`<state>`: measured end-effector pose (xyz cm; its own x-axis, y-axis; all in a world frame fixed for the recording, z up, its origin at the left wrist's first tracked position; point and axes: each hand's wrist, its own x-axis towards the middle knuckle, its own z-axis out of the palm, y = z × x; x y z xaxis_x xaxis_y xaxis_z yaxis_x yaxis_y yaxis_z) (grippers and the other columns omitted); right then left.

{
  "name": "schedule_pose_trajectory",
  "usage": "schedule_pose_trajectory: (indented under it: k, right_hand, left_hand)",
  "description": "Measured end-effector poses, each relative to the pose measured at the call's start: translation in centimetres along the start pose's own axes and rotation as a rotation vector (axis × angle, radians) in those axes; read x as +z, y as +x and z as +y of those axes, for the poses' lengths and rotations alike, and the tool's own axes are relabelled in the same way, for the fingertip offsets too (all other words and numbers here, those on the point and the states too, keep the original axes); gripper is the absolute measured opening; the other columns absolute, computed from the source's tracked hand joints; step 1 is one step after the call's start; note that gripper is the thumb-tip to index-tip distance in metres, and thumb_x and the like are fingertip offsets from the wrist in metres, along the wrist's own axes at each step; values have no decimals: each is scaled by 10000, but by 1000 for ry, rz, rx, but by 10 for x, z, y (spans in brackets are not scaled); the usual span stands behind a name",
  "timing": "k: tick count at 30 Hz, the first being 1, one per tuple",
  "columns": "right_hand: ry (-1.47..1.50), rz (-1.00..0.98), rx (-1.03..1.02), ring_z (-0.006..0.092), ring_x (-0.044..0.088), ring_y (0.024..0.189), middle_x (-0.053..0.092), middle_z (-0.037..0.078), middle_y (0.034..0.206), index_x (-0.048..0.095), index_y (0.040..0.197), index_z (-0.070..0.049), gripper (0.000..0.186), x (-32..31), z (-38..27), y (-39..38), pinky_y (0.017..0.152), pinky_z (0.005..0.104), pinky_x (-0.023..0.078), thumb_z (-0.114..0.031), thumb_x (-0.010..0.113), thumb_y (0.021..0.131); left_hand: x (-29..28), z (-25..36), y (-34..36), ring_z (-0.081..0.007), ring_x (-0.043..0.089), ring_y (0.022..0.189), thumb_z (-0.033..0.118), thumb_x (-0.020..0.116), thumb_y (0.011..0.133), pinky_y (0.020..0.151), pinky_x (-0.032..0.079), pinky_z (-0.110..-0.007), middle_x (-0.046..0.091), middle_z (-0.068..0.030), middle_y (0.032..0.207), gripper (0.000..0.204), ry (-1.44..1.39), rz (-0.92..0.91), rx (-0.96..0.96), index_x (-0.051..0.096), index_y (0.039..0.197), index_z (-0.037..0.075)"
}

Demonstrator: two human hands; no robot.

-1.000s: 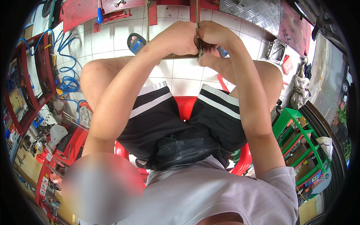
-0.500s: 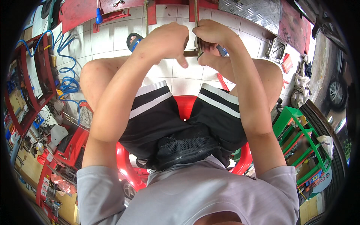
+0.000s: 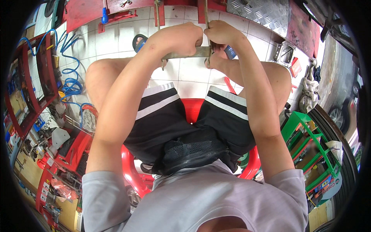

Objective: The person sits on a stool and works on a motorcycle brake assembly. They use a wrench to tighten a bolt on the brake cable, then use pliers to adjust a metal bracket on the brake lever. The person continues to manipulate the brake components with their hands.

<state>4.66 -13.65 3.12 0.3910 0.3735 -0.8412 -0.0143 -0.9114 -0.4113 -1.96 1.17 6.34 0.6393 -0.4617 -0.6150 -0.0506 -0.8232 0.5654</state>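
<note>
A metal frame with two long bars joined by a flat crosspiece [image 3: 187, 53] is held in front of me, between my knees. My right hand [image 3: 224, 33] is closed around its right bar, just above the crosspiece. My left hand [image 3: 187, 40] is curled into a fist over the crosspiece, near the right bar. What its fingers hold, if anything, is hidden. The left bar passes behind my left forearm, and its hooked lower end [image 3: 164, 63] shows below. The far ends of both bars reach toward a red metal bench.
The red bench [image 3: 83, 15] carries a blue-handled screwdriver [image 3: 104, 16] at its edge. A tread plate [image 3: 259, 11] lies to its right. A coiled blue hose [image 3: 71, 87] hangs at left, and a green rack [image 3: 309, 143] stands at right. I sit on a red chair [image 3: 253, 164].
My left thumb has folded in from sticking out downward, and that hand has moved slightly right. The frame's crosspiece has tilted so its broad face shows. My right hand keeps its grip.
</note>
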Motion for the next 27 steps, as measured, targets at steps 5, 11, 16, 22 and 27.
schedule_pose_trajectory:
  k: [5,11,16,22,27]
  right_hand:
    - [-23,38,27,198,659,576,680,137,685,660,763,45,256,10,4,16,537,327,534,-110,457,781]
    - [9,328,-71,221,671,602,684,159,773,629,907,76,268,42,27,66,517,345,534,-118,481,796]
    - [596,197,-52,244,618,578,604,159,848,554,1081,36,335,57,65,84,500,351,511,-132,497,797]
    - [424,145,-155,207,610,754,579,94,861,549,1189,-17,424,38,19,20,612,312,512,-189,545,801]
    - [679,335,-662,211,629,920,650,83,1056,561,1227,-30,410,-38,-6,-153,793,343,508,-288,529,910]
  left_hand:
    - [8,5,11,-349,662,855,27,546,692,730,523,-431,671,-223,917,268,49,-9,-137,693,911,-20]
    - [59,-24,45,-352,632,973,66,548,759,821,513,-424,648,-225,1044,305,106,85,-243,661,1031,-13]
    - [59,8,1,-362,518,1142,202,606,843,924,444,-465,533,-206,1244,458,21,364,-112,504,1249,15]
    - [-15,54,-160,-274,526,1178,248,586,905,962,430,-369,534,-178,1290,500,-255,813,294,460,1328,13]
    - [-93,128,-350,-165,563,913,160,533,898,805,470,-330,609,-73,1042,237,-7,1535,110,595,1087,31]
